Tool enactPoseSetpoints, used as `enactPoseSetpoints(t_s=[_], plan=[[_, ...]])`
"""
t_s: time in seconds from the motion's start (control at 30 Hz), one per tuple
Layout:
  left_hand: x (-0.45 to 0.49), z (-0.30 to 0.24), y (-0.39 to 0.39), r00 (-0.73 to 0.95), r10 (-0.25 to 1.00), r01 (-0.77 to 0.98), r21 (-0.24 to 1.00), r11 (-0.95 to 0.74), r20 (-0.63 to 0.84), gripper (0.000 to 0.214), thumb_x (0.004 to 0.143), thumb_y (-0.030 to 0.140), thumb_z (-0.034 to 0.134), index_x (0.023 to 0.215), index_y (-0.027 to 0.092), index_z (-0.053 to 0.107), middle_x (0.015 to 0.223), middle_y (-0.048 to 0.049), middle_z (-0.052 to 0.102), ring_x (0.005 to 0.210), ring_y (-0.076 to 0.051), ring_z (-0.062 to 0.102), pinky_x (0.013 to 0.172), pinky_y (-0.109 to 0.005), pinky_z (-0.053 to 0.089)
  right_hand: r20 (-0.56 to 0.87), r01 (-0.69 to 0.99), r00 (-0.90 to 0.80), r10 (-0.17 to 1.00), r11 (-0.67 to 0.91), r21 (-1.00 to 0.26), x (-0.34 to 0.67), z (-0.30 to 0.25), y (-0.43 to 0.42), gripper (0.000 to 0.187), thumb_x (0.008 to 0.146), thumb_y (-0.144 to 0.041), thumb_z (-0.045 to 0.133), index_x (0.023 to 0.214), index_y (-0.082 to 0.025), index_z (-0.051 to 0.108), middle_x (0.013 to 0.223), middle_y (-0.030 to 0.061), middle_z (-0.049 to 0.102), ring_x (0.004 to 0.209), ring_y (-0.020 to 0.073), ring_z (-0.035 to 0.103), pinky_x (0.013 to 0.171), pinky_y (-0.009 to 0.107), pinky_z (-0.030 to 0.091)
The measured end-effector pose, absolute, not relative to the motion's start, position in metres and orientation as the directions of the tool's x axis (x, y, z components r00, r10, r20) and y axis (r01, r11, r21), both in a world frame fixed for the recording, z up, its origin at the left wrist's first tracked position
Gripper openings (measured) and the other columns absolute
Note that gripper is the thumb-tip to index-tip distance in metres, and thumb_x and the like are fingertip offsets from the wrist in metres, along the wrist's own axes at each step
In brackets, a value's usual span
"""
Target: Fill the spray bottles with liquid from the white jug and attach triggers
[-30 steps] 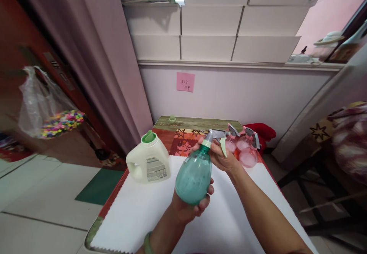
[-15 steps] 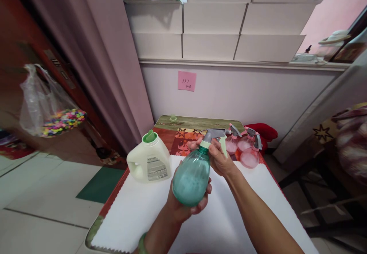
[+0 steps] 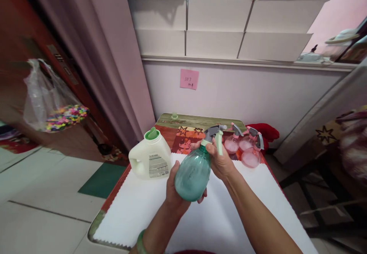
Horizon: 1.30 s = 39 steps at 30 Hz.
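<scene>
A teal spray bottle (image 3: 191, 173) with a grey and pale green trigger head is held above the table. My left hand (image 3: 174, 196) cups its round body from below, fingers wrapped round it. My right hand (image 3: 220, 163) grips the neck just under the trigger head. To the left, a cream detergent jug (image 3: 150, 160) with a green cap stands on the white cloth (image 3: 137, 212). Behind my right hand stand three pink spray bottles (image 3: 246, 148).
The small table (image 3: 197, 122) has a patterned red top and stands against a pale wall with a pink note (image 3: 189, 79). A small green cap (image 3: 174, 116) lies at its far edge. A plastic bag of coloured bits (image 3: 54, 105) hangs at left. A curtain (image 3: 114, 55) hangs beside the table.
My left hand has shifted round the bottle's body and the trigger head has turned a little. The view has drifted slightly; the jug and pink bottles have not moved.
</scene>
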<state>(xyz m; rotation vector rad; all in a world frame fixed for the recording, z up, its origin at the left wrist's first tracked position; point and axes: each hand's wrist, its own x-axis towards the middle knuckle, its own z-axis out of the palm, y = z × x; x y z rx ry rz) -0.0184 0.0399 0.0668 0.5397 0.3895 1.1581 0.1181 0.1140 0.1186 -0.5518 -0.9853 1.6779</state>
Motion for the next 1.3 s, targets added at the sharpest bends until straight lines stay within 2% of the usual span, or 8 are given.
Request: enactPoseSetpoints(t_s=[0.1,0.23,0.5,0.67,0.93,1.07,1.23,1.3], plan=[[-0.013,0.065,0.039,0.382,0.924,-0.777,0.537,0.327,-0.010,0.075,0.094,0.070,0.034,0.117,0.005,0.066,0.084,-0.0177,0.073,0.058,-0.029,0.071,0.042,-0.032,0.044,0.129,-0.569,-0.398,0.908,-0.135,-0.811,0.118,0.120,0.113,0.041,0.066,-0.046,0.089,0.089,-0.022,0.064,0.089,0.0063,0.078,0.106,0.0308,0.072,0.092,0.044,0.058],[-0.011,0.066,0.037,0.403,0.914,-0.770,0.522,0.367,-0.049,0.076,0.092,0.072,0.036,0.109,0.004,0.069,0.087,-0.0185,0.073,0.059,-0.030,0.071,0.041,-0.031,0.045,0.161,-0.570,-0.487,0.858,-0.173,-0.804,0.119,0.124,0.111,0.034,0.076,-0.045,0.079,0.093,-0.025,0.057,0.092,0.0038,0.079,0.103,0.0277,0.073,0.090,0.043,0.057],[-0.012,0.065,0.037,0.436,0.897,-0.765,0.496,0.411,-0.073,0.076,0.092,0.073,0.036,0.107,0.006,0.069,0.087,-0.0180,0.074,0.059,-0.029,0.071,0.041,-0.030,0.041,0.226,-0.517,-0.486,0.844,-0.069,-0.853,0.123,0.120,0.110,0.043,0.088,-0.052,0.065,0.120,-0.025,0.058,0.104,0.0086,0.077,0.106,0.0276,0.072,0.090,0.042,0.057],[-0.014,0.059,0.037,0.555,0.828,-0.720,0.449,0.529,-0.085,0.081,0.089,0.078,0.034,0.106,0.007,0.070,0.088,-0.0176,0.074,0.058,-0.028,0.071,0.038,-0.028,0.036,0.205,-0.537,-0.451,0.869,-0.080,-0.840,0.120,0.116,0.109,0.054,0.087,-0.070,0.052,0.116,-0.024,0.061,0.105,0.0119,0.077,0.112,0.0318,0.070,0.092,0.047,0.056],[-0.015,0.059,0.039,0.605,0.787,-0.692,0.412,0.593,-0.116,0.084,0.088,0.080,0.034,0.103,0.006,0.070,0.087,-0.0185,0.075,0.055,-0.027,0.070,0.035,-0.027,0.033,0.177,-0.639,-0.309,0.934,-0.066,-0.767,0.111,0.118,0.106,0.036,0.080,-0.058,0.068,0.091,-0.024,0.063,0.099,0.0089,0.078,0.113,0.0322,0.070,0.095,0.046,0.056],[-0.016,0.060,0.040,0.609,0.789,-0.704,0.403,0.585,-0.082,0.081,0.090,0.077,0.033,0.107,0.007,0.070,0.088,-0.0183,0.075,0.055,-0.026,0.070,0.036,-0.026,0.033,0.136,-0.655,-0.287,0.948,-0.090,-0.750,0.105,0.118,0.102,0.037,0.082,-0.061,0.068,0.088,-0.026,0.058,0.097,0.0060,0.078,0.112,0.0300,0.071,0.092,0.044,0.057],[-0.016,0.070,0.039,0.504,0.856,-0.718,0.496,0.489,-0.114,0.075,0.090,0.074,0.037,0.110,0.008,0.068,0.082,-0.0175,0.074,0.054,-0.029,0.070,0.037,-0.028,0.035,0.166,-0.619,-0.283,0.945,-0.048,-0.784,0.105,0.110,0.102,0.041,0.088,-0.066,0.059,0.098,-0.027,0.059,0.107,0.0062,0.077,0.112,0.0283,0.070,0.092,0.044,0.057],[-0.014,0.075,0.037,0.349,0.926,-0.728,0.581,0.364,-0.143,0.068,0.089,0.070,0.045,0.112,0.009,0.068,0.076,-0.0131,0.072,0.054,-0.027,0.068,0.041,-0.030,0.040,0.157,-0.610,-0.284,0.946,-0.052,-0.791,0.107,0.106,0.104,0.038,0.089,-0.064,0.060,0.099,-0.027,0.060,0.109,0.0062,0.077,0.113,0.0282,0.069,0.092,0.044,0.057]])
